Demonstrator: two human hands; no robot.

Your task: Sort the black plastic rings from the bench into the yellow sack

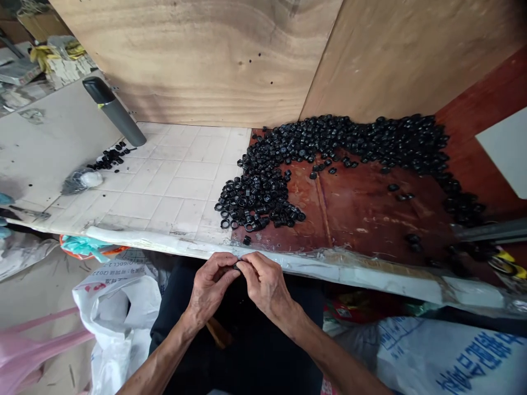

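Note:
My left hand (213, 285) and my right hand (263, 280) meet at the front edge of the worktable, over my lap. Fingertips of both are pinched together on a small black part (237, 265); most of it is hidden by the fingers, so its shape does not show. Just beyond them a single black piece (247, 240) lies near the table edge. Behind it spreads a heap of small black ring-shaped plastic parts (263, 197), running back along the wooden board and round to the right.
A grey bottle with a black cap (123, 118) leans at the back left, near a few black pieces (110, 158) and a clear plastic bag (80, 180). Yellow-handled scissors (508, 263) lie far right. White sacks (119, 302) stand below the table edge.

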